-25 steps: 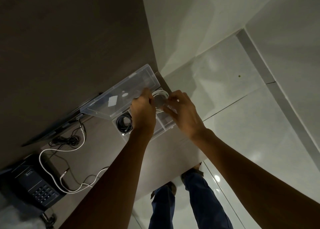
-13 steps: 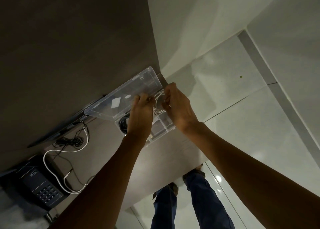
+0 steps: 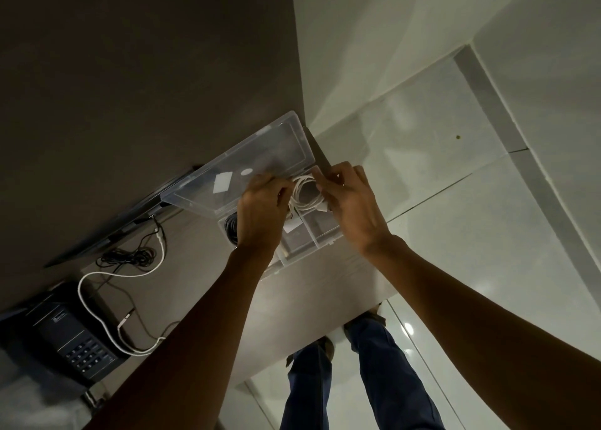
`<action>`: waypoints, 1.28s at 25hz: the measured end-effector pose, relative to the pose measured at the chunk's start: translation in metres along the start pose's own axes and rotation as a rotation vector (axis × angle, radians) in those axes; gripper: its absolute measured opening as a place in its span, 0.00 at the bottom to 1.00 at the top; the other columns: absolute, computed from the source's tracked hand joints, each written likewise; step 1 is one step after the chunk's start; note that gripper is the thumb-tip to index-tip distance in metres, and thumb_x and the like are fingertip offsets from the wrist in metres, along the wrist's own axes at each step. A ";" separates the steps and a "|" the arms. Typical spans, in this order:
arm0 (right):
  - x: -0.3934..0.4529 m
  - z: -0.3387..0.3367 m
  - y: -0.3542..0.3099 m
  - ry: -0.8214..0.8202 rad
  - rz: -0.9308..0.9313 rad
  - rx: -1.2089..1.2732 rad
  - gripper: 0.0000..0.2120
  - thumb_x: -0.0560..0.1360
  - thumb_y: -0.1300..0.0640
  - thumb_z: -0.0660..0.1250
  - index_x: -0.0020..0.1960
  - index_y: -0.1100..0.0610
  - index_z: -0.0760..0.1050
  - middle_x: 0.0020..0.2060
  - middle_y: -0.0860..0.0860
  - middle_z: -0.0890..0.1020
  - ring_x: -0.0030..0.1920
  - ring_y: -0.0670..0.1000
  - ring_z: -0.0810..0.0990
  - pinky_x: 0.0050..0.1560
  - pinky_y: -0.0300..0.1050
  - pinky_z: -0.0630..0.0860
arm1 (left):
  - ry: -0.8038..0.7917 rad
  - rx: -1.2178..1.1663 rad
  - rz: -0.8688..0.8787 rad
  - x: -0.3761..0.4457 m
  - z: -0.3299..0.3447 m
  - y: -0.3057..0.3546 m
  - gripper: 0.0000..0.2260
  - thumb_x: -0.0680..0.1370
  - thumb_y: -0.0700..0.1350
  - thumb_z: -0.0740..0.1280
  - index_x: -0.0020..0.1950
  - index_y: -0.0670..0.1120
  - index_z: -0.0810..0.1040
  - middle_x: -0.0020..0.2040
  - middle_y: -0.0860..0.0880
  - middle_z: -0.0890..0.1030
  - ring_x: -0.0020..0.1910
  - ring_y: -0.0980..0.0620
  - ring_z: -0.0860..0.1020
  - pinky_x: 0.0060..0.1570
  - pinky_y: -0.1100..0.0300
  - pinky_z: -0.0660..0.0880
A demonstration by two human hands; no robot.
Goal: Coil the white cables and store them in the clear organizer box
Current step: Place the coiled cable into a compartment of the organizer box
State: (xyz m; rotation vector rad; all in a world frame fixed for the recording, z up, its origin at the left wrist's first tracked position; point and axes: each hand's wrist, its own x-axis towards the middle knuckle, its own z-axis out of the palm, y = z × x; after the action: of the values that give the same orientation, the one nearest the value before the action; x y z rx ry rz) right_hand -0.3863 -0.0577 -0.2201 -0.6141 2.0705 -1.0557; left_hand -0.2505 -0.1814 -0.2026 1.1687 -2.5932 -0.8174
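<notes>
Stowing looks like the step in hand: both hands, the left hand [image 3: 260, 208] and right hand [image 3: 353, 202], pinch 1 coiled white cable [image 3: 305, 195] over the clear organizer box [image 3: 320, 237], so lowering it into a compartment comes next, with another white cable [image 3: 107, 299] loose on the table [image 3: 309, 293] at 8 o'clock.

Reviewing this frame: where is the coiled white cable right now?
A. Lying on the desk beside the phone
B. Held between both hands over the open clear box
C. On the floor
B: the coiled white cable sits between the left hand and right hand, above the clear box.
</notes>
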 end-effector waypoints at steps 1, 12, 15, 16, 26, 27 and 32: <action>0.002 -0.001 0.000 0.009 -0.015 -0.064 0.11 0.85 0.47 0.69 0.59 0.54 0.78 0.54 0.51 0.76 0.55 0.60 0.85 0.57 0.47 0.87 | 0.008 -0.001 -0.005 0.000 0.001 0.001 0.05 0.81 0.39 0.76 0.51 0.37 0.88 0.45 0.38 0.89 0.44 0.41 0.87 0.46 0.48 0.88; 0.011 0.012 0.001 0.120 0.058 0.121 0.03 0.83 0.63 0.71 0.54 0.63 0.82 0.48 0.53 0.84 0.46 0.53 0.86 0.54 0.48 0.87 | -0.099 -0.016 0.033 -0.025 0.016 0.004 0.08 0.79 0.43 0.78 0.48 0.39 0.88 0.44 0.39 0.84 0.45 0.43 0.78 0.44 0.55 0.76; 0.008 0.001 0.002 0.078 -0.161 -0.036 0.07 0.81 0.63 0.75 0.57 0.66 0.86 0.52 0.54 0.85 0.48 0.45 0.85 0.53 0.40 0.84 | -0.151 0.003 0.079 -0.021 0.016 0.006 0.08 0.80 0.44 0.77 0.51 0.39 0.88 0.47 0.38 0.85 0.51 0.39 0.82 0.50 0.56 0.77; 0.007 -0.002 0.002 0.082 -0.253 -0.111 0.09 0.81 0.62 0.76 0.58 0.66 0.87 0.54 0.57 0.86 0.50 0.47 0.86 0.54 0.42 0.85 | -0.158 0.028 0.117 -0.021 0.016 0.006 0.07 0.80 0.43 0.77 0.51 0.39 0.88 0.47 0.38 0.84 0.51 0.39 0.82 0.50 0.54 0.80; -0.015 -0.030 0.016 -0.082 -0.433 -0.333 0.13 0.77 0.59 0.78 0.61 0.62 0.88 0.64 0.63 0.86 0.60 0.63 0.86 0.62 0.56 0.86 | -0.158 0.044 0.043 -0.022 0.021 0.024 0.09 0.81 0.41 0.75 0.56 0.36 0.86 0.53 0.36 0.85 0.55 0.37 0.84 0.55 0.41 0.86; -0.011 -0.028 0.012 -0.076 -0.388 -0.327 0.12 0.77 0.60 0.79 0.60 0.62 0.88 0.63 0.63 0.86 0.60 0.64 0.86 0.62 0.56 0.86 | -0.168 0.027 0.018 -0.019 0.022 0.026 0.09 0.82 0.43 0.74 0.57 0.37 0.86 0.53 0.37 0.84 0.56 0.38 0.82 0.56 0.41 0.85; 0.001 -0.026 -0.003 -0.019 -0.140 -0.240 0.14 0.76 0.56 0.81 0.58 0.61 0.86 0.55 0.57 0.89 0.51 0.57 0.89 0.59 0.46 0.86 | -0.184 -0.085 -0.083 -0.009 0.017 0.032 0.10 0.81 0.45 0.75 0.56 0.38 0.87 0.55 0.40 0.85 0.56 0.42 0.83 0.57 0.49 0.85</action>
State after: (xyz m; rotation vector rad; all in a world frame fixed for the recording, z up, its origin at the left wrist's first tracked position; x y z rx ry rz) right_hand -0.4066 -0.0472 -0.2079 -0.8965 2.1804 -0.8786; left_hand -0.2710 -0.1506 -0.1991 1.2386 -2.6375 -1.0894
